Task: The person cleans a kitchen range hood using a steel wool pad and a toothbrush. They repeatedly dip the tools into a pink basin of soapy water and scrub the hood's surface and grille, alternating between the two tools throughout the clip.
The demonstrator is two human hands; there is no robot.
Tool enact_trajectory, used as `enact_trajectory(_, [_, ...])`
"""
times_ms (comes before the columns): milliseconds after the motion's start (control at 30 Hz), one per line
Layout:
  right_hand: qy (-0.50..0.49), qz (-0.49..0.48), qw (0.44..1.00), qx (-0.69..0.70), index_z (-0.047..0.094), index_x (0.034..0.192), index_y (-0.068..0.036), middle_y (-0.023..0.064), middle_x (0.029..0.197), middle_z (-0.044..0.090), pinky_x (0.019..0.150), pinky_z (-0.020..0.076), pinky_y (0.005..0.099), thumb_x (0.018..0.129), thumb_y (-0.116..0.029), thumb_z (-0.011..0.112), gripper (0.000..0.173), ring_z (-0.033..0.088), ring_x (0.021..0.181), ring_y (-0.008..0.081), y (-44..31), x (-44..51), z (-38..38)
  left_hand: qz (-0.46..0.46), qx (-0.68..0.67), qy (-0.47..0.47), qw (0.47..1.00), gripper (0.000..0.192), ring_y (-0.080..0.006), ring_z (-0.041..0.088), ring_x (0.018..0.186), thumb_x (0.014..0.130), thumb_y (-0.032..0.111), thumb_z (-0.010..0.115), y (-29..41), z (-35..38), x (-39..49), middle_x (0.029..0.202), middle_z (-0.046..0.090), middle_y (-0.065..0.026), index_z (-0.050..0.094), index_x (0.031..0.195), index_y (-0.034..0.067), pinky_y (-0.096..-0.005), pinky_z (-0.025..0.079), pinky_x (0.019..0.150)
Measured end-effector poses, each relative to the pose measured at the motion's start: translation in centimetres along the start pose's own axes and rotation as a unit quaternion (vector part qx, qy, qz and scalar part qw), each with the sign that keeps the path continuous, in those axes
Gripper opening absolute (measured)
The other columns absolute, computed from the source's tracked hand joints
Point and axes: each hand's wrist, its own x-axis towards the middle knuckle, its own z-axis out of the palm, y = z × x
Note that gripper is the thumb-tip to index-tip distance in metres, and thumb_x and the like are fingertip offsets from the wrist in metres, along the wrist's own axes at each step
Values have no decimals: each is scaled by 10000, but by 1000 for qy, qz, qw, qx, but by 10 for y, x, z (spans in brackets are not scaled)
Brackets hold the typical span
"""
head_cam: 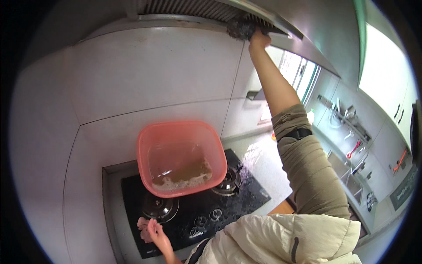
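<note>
My right hand (260,39) reaches up to the range hood filter (194,8), fingers closed on a dark, blurred bunched scrubber (241,29) pressed near the hood's inner edge. Low at the left, my left hand (156,231) is by a wet pink cloth (144,229) at the front left of the black glass gas hob (184,224); the fingers look bent against the cloth, and whether they grip it is unclear. A pink plastic basin (141,158) with murky, foamy water rests over the back of the hob, between the two burners.
The tiled wall (158,72) rises behind the basin. The left burner (160,208) and right burner (229,181) partly show. At right are a pale countertop (270,165), a sink (339,165), a utensil rail (356,127) and white wall cabinets (382,72).
</note>
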Motion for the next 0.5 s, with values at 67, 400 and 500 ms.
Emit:
enact_trajectory(67, [-48,-49,998,-15,590,1043,113,180,1051,632,777,494,329,689,-264,756,543,626,852,257,26,11,13,-1,-33,23,999,311,-198,496,1063,896,52,496,-7,-3,7,1149,524,-113,474,1200,-10,-300,390,927])
enact_trajectory(400, [-61,-12,993,-104,574,1057,91,164,1021,632,736,508,330,658,-387,760,649,632,885,269,48,3,34,-22,-65,51,996,340,-180,478,1077,891,85,511,-19,5,17,1162,512,-95,468,1218,3,-282,394,905])
enact_trajectory(500, [-91,-52,994,-37,539,1089,123,176,1054,612,757,494,325,714,-291,728,589,617,888,274,10,-5,-4,-26,-91,27,995,339,-172,474,1077,893,114,518,-13,9,15,1164,511,-83,477,1216,21,-283,401,879])
